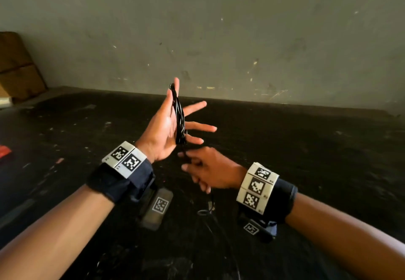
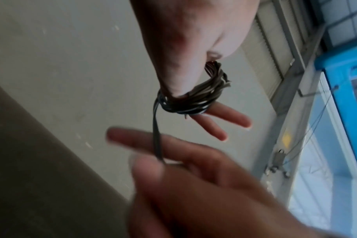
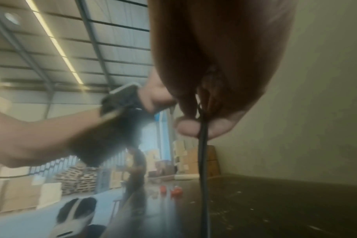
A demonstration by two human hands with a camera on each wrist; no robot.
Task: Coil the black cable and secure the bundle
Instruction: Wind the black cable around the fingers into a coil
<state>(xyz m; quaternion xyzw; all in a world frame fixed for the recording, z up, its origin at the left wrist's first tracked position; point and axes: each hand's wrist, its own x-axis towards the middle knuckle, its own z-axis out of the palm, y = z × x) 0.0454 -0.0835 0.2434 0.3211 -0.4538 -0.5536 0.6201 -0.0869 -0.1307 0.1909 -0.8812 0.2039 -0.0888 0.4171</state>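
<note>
Right hand (image 1: 208,170) pinching black cable (image 1: 180,117); upright coil around spread, straight-fingered left hand (image 1: 166,126).

Cable coil (image 1: 179,117) around left hand (image 1: 163,130), above right hand (image 1: 210,170)

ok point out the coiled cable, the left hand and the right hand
coiled cable (image 1: 180,117), head view, middle of the wound loops
left hand (image 1: 161,130), head view, open palm
right hand (image 1: 211,167), head view, back of the hand, fingers pinching the loose strand

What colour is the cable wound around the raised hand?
Black, with pale glints on the strands: the cable loops round the left hand. The head view shows it best.
</note>
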